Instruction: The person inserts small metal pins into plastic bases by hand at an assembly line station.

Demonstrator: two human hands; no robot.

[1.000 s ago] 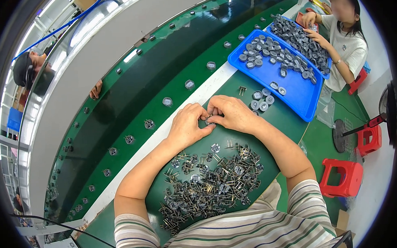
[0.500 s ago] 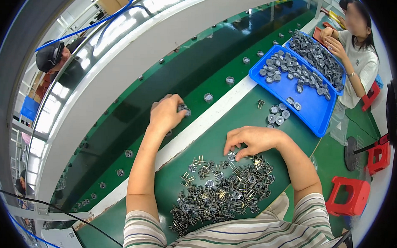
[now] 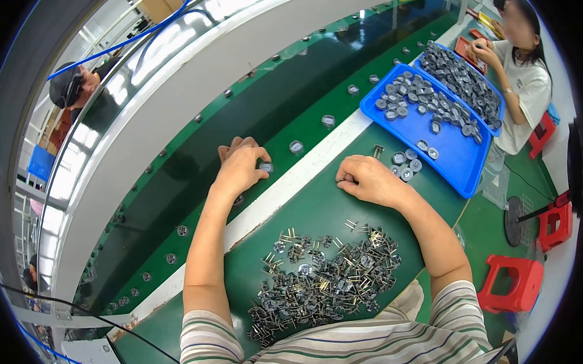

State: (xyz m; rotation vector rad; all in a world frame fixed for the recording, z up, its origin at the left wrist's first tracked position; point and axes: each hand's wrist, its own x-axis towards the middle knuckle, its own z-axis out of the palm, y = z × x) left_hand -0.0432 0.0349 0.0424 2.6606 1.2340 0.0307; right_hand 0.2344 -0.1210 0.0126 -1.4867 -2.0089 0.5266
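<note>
The piece (image 3: 266,168) is pinched in the left hand (image 3: 240,171), at the belt (image 3: 283,118) past the worktop (image 3: 305,213)'s far edge; the right hand (image 3: 371,182) curls, contents hidden. More pieces (image 3: 296,147) there look done; a big heap (image 3: 327,280) lies loose by the near edge.

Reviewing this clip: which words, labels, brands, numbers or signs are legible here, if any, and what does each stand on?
None can be read.
Round part at the left hand: too small to make out any marking.
Grey parts in the blue tray: too small and blurred.
Co-worker's shirt: a small dark mark, unreadable.
</note>
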